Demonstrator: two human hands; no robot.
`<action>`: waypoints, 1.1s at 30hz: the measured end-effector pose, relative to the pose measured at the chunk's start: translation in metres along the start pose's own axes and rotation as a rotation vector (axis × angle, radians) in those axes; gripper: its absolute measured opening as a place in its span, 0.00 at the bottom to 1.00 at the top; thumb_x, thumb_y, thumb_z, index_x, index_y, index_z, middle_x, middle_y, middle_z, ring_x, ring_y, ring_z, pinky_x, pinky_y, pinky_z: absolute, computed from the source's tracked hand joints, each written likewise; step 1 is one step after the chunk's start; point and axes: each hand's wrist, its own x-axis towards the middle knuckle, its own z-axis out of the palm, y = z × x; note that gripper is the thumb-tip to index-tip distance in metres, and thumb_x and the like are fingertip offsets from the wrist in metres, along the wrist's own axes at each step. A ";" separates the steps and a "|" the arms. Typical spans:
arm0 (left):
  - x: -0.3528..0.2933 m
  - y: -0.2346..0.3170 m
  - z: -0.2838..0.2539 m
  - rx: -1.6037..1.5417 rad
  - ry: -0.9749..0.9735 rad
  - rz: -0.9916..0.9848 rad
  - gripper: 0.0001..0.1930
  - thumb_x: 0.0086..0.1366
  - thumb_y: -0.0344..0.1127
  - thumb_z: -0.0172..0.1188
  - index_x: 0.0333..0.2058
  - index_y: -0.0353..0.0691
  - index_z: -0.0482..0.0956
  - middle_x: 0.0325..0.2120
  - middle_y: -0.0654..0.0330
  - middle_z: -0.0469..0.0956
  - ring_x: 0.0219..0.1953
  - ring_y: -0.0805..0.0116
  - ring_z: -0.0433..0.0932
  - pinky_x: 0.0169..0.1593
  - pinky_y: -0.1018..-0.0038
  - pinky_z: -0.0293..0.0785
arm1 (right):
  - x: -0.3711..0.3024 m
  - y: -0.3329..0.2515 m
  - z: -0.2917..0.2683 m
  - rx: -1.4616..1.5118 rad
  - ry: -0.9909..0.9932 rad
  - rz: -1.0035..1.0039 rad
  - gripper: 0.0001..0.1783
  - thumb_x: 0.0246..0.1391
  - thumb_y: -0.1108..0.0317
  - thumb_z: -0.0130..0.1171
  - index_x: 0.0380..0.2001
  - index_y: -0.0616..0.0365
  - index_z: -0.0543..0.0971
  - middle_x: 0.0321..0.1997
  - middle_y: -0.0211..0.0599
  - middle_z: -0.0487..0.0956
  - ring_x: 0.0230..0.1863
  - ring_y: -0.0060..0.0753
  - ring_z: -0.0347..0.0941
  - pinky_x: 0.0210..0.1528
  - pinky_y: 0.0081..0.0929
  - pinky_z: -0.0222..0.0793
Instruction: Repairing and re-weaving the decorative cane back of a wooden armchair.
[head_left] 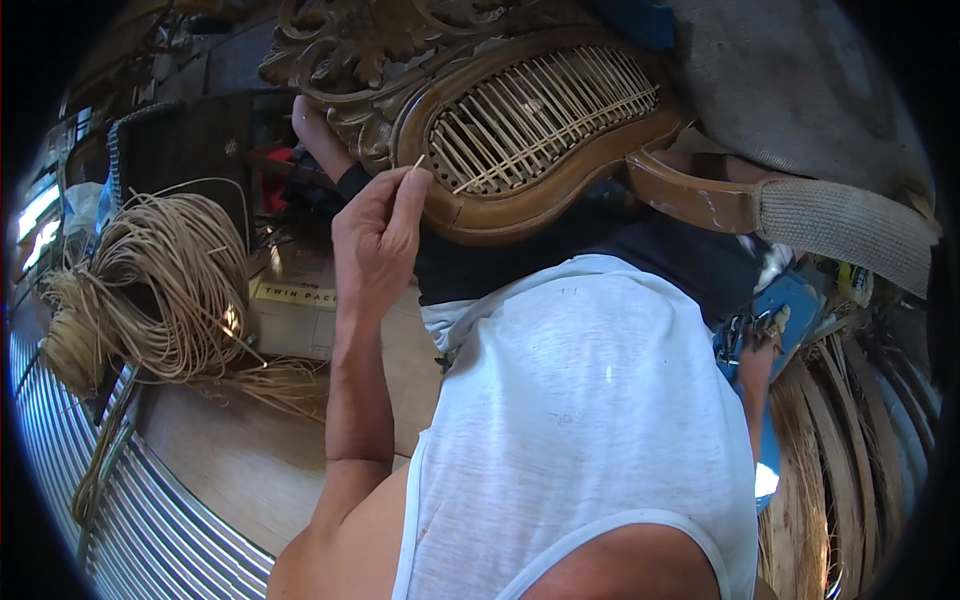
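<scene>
Across my lap lies a carved brown wooden chair frame, tilted, its curved opening strung with a row of pale cane strands. A few strands cross the row along its near side. My left hand is closed at the frame's left end, thumb and fingers pinching a thin strip of cane whose short tip sticks up. Away to the right, my right hand reaches down at a blue container with dark, tool-like things in it. Its fingers are small and shadowed, and their grip is unclear.
A large coil of cane sits at the left, beside a cardboard box. A curved wooden arm with a woven strap juts out to the right. Long wooden strips lie at lower right, corrugated sheeting at lower left.
</scene>
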 end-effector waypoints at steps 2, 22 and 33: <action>-0.004 0.001 0.003 0.042 -0.020 -0.108 0.14 0.76 0.39 0.61 0.44 0.32 0.86 0.21 0.75 0.71 0.24 0.87 0.63 0.26 0.83 0.58 | -0.001 0.023 0.061 -0.150 0.057 0.080 0.37 0.65 0.45 0.60 0.64 0.65 0.70 0.55 0.71 0.74 0.57 0.71 0.73 0.60 0.56 0.68; 0.000 0.009 -0.006 0.383 -0.106 0.198 0.11 0.70 0.29 0.63 0.49 0.34 0.86 0.40 0.55 0.84 0.39 0.69 0.83 0.44 0.75 0.77 | -0.011 -0.434 -0.054 0.742 -0.406 -1.003 0.11 0.64 0.73 0.63 0.49 0.62 0.83 0.40 0.31 0.80 0.39 0.21 0.76 0.43 0.22 0.73; 0.003 -0.002 -0.005 0.363 -0.208 0.413 0.30 0.63 0.20 0.60 0.64 0.43 0.72 0.40 0.54 0.86 0.41 0.49 0.86 0.45 0.62 0.82 | -0.019 -0.491 -0.014 0.702 -0.545 -0.977 0.12 0.59 0.67 0.72 0.44 0.60 0.87 0.35 0.32 0.80 0.33 0.21 0.74 0.37 0.24 0.71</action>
